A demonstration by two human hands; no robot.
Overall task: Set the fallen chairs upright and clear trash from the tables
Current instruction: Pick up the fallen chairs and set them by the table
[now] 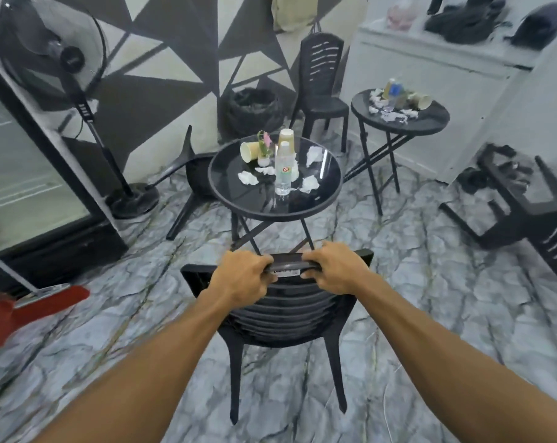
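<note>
Fingers (264, 262) curl behind the chair (286, 311) rail, tips hidden.

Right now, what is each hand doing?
Left hand: closed on the chair's top rail.
Right hand: closed on the same rail.

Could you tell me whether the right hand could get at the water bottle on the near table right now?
Probably not yet: the right hand grips the chair, which stands between it and the bottle.
</note>
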